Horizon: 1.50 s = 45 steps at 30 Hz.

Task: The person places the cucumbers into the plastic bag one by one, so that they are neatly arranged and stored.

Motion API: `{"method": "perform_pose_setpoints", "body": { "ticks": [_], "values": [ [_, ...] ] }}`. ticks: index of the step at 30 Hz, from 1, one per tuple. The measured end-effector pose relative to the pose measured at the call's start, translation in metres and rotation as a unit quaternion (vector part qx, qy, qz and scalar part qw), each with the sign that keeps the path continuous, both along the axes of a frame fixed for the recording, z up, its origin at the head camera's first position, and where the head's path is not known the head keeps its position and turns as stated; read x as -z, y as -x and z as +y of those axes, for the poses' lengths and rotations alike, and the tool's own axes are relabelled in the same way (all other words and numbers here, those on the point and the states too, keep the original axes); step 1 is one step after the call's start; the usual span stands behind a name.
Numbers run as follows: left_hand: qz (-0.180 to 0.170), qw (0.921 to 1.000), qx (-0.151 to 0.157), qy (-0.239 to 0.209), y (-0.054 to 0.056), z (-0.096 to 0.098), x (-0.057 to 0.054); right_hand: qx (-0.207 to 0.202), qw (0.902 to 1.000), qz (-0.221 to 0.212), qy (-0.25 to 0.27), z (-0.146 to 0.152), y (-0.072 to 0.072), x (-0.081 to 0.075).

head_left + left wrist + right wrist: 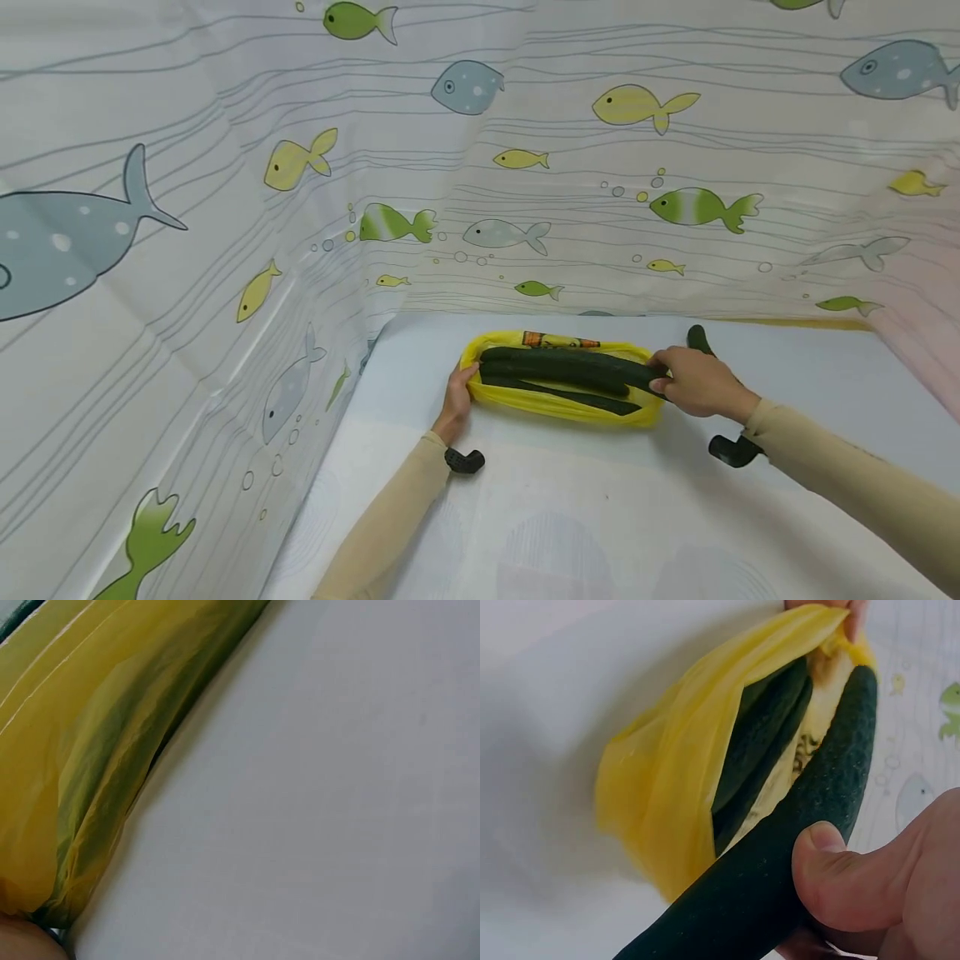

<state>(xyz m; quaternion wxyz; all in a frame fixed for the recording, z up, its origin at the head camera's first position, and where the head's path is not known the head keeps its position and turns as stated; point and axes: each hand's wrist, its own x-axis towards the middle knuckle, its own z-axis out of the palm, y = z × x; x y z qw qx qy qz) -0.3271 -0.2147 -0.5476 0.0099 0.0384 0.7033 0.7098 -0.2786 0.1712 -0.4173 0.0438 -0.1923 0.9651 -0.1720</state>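
A yellow plastic bag lies stretched sideways on the white table, its mouth facing up. My left hand grips its left end, thumb over the rim. Inside lie dark green cucumbers, partly covered by the bag's folds. My right hand holds a long cucumber near its right end, with the thumb on top. That cucumber slants over the bag's opening, and its far tip reaches toward the left hand. Through the bag's side, dark green shows in the left wrist view.
Another cucumber lies on the table just behind my right hand, partly hidden by it. The white table is bounded by fish-patterned sheeting at the back and left. Black wrist mounts stick out at both wrists.
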Motion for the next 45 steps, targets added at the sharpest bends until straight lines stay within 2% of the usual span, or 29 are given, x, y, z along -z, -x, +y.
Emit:
{"method": "perform_pose_setpoints", "body": {
  "ticks": [5,13,17,21,33,39,45],
  "values": [
    [0.002,1.0000,0.000,-0.001,-0.002,0.003,0.000,-0.012,0.9998,0.008,-0.016,-0.014,0.003,0.001],
    [-0.009,0.9999,-0.009,0.002,-0.003,0.002,-0.002,-0.018,0.9993,0.005,-0.032,-0.036,0.007,-0.010],
    [-0.008,0.9999,-0.009,0.005,-0.002,0.001,-0.003,-0.014,0.9993,-0.002,-0.036,-0.049,0.012,-0.011],
    [-0.006,0.9999,-0.008,0.007,-0.001,0.002,-0.004,-0.002,0.9990,-0.004,-0.044,-0.059,0.019,-0.007],
    [-0.001,0.9999,-0.010,0.008,-0.001,0.003,0.000,0.028,0.9982,-0.006,-0.052,-0.065,0.040,0.020],
    [0.000,0.9999,-0.012,0.005,-0.002,0.004,0.001,0.037,0.9976,0.016,-0.056,-0.069,0.044,0.027],
    [-0.011,0.9997,-0.016,0.011,-0.001,0.003,0.000,0.045,0.9945,0.064,-0.070,-0.077,0.043,0.029]
  ]
}}
